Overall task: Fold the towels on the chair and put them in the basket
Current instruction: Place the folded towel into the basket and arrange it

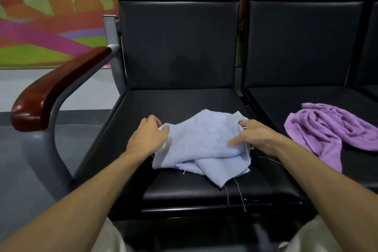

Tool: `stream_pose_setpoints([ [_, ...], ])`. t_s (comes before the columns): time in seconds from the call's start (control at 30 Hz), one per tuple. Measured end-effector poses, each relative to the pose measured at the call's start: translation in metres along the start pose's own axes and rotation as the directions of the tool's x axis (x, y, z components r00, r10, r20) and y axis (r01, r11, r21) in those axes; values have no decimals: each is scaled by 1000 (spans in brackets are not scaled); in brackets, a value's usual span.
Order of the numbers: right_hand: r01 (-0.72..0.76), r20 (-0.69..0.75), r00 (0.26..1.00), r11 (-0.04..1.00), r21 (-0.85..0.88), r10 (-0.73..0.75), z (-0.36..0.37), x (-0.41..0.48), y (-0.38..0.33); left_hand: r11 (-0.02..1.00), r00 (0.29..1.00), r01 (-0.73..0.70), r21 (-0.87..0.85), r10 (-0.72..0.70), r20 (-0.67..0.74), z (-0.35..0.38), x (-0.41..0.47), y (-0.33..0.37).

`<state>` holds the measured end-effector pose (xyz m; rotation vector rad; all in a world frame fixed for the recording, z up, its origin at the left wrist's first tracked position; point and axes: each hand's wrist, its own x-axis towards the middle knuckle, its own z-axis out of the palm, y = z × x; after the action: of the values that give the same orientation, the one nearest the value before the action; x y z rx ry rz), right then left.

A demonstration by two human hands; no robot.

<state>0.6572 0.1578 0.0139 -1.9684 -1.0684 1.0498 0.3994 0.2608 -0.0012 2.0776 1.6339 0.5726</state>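
Observation:
A light blue towel lies crumpled on the black seat of the left chair, loose threads hanging from its near edge. My left hand grips the towel's left edge with curled fingers. My right hand holds the right side, fingers curled over a fold and the thumb lying across the cloth. A purple towel sits bunched on the seat of the neighbouring chair to the right. No basket is in view.
A brown wooden armrest on a grey metal frame stands left of the seat. Tall black backrests rise behind both seats. A colourful wall mural and grey floor lie to the left. My knees show at the bottom edge.

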Motion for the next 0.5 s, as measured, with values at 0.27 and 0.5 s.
stream_pose_setpoints([
  [0.27, 49, -114, 993, 981, 187, -28, -14, -5, 3, 924, 948, 6, 383, -127, 292, -4, -1, 13],
  [0.5, -6, -81, 995, 873, 487, 52, -12, 1, 0, 838, 941, -94, 538, -102, 323, -11, -14, 11],
])
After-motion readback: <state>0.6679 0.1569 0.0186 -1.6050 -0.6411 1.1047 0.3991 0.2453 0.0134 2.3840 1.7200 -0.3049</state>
